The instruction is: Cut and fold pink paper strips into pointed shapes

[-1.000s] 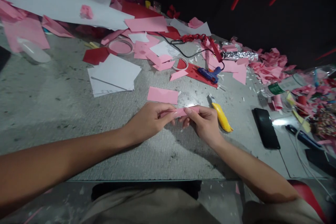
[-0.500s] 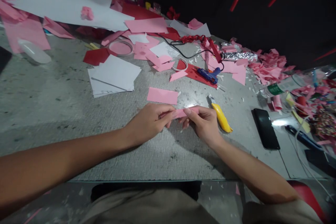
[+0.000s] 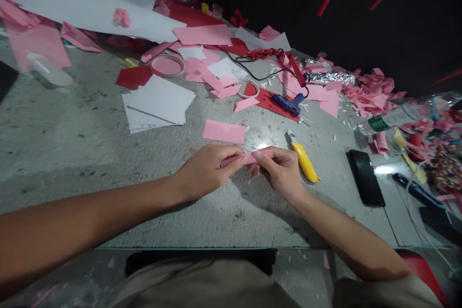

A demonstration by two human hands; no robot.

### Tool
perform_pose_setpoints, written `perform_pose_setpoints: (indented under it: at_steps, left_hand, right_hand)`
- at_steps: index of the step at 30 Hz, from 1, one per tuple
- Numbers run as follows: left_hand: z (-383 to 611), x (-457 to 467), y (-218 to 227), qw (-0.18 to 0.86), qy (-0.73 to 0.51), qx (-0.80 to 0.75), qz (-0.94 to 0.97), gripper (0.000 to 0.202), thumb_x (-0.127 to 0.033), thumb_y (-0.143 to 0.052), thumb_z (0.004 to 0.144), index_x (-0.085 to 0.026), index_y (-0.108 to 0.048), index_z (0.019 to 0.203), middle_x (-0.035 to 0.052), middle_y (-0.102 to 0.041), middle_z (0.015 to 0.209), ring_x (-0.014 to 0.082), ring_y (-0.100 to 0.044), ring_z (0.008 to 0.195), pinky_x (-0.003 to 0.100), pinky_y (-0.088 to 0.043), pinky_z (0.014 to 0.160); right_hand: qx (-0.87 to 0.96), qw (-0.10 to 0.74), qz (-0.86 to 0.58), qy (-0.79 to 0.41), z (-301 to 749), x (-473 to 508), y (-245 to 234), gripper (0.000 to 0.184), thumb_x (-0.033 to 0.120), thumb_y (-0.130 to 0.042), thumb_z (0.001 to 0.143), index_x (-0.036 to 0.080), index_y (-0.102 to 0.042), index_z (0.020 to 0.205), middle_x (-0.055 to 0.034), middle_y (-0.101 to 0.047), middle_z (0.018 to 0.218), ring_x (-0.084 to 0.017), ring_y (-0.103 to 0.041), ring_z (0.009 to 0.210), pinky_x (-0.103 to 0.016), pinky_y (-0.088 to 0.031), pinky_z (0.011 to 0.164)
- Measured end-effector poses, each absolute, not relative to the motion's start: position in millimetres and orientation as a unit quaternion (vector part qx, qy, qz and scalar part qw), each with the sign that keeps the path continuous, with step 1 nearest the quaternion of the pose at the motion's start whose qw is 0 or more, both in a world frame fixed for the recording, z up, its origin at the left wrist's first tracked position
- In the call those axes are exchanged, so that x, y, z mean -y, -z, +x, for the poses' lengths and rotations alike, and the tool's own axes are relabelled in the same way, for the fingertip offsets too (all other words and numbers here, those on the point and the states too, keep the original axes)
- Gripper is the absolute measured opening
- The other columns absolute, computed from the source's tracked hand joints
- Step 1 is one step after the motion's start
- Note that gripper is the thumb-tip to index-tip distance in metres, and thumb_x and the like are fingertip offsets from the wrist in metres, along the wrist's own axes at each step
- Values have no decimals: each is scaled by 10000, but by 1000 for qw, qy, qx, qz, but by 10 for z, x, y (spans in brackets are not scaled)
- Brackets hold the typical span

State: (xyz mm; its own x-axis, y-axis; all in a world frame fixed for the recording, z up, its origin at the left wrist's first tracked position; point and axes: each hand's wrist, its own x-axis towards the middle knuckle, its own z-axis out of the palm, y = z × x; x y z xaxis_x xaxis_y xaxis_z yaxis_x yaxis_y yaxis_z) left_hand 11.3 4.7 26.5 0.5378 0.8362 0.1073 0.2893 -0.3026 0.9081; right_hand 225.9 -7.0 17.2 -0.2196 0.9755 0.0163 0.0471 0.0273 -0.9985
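Between my two hands is a narrow folded strip of pink paper [image 3: 249, 157], held level just above the table. My left hand [image 3: 212, 166] pinches its left end, thumb along the near side. At the other end my right hand [image 3: 279, 168] grips it between thumb and fingers. Just beyond them a flat pink paper rectangle [image 3: 224, 132] lies on the table. A yellow box cutter [image 3: 305, 161] with its blade end pointing away lies right of my right hand. The fingers under the strip are partly hidden.
White paper sheets [image 3: 157, 106] lie left of centre. A blue glue gun [image 3: 288, 103] rests on red paper, near tape rolls [image 3: 167, 65]. A black phone [image 3: 365, 178] and a plastic bottle [image 3: 391, 118] are on the right. Pink scraps [image 3: 375, 89] pile along the back.
My left thumb and fingers have shifted slightly along the strip, and more of its left end shows. My right hand keeps its grip almost unmoved.
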Motion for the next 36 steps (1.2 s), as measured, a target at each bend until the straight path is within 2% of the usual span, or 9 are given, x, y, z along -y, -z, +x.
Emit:
perform_pose_setpoints:
  at_steps: [9,11,13,14,19,23,28,36]
  left_hand:
    - [133,-54,-236,415,-299,-374,774,422,-319,-493,1099,-196,-585,706,-57,-523,582,109,-465,567,299,-328,620]
    - [130,-51,-235,420,-301,-380,767,419,-329,-495,1097,-198,-572,706,-55,-520,590,113,-469,575,296,-329,613]
    - [127,-48,-237,428,-306,-390,755,411,-324,-493,1091,-200,-558,705,-51,-526,602,118,-482,587,291,-332,606]
    - [126,-47,-237,429,-311,-393,751,407,-318,-491,1089,-200,-553,705,-49,-533,610,120,-488,592,289,-333,607]
    - [130,-41,-216,403,-331,-373,767,376,-299,-502,1095,-198,-600,746,-44,-596,653,124,-512,627,288,-350,658]
    - [128,-38,-194,385,-327,-373,778,366,-305,-505,1114,-200,-650,795,-50,-608,661,123,-518,639,295,-357,699]
    - [121,-35,-188,383,-320,-375,781,383,-322,-485,1129,-210,-684,822,-49,-632,672,125,-528,642,298,-362,711]
    - [126,-32,-195,381,-325,-381,777,396,-312,-490,1113,-199,-622,757,-43,-621,666,127,-520,635,298,-352,692]
  right_hand:
    - [570,429,-449,-538,2280,69,-155,268,399,-771,984,206,-825,806,-18,-756,670,-129,-665,541,-269,-542,549]
    - [551,441,-441,-554,2292,61,-136,193,413,-782,976,230,-839,997,-5,-769,706,-131,-673,550,-269,-553,553]
    - [532,445,-437,-572,2302,52,-121,315,447,-797,960,263,-796,1215,3,-787,765,-141,-697,584,-275,-573,566]
    - [530,441,-435,-579,2305,48,-116,358,462,-804,950,268,-782,1250,-1,-794,793,-144,-707,605,-277,-581,574]
    - [569,411,-429,-569,2307,44,-114,215,436,-818,939,227,-835,895,-18,-789,777,-132,-691,603,-272,-575,584]
    - [564,423,-422,-570,2307,47,-107,189,393,-784,978,234,-843,894,-10,-783,744,-121,-670,565,-264,-542,561]
    - [560,427,-440,-557,2300,51,-95,242,428,-786,971,231,-832,838,-14,-783,715,-131,-661,550,-275,-531,546]
    - [560,411,-437,-572,2306,46,-125,237,445,-789,966,237,-843,866,-21,-798,753,-138,-676,572,-285,-546,565]
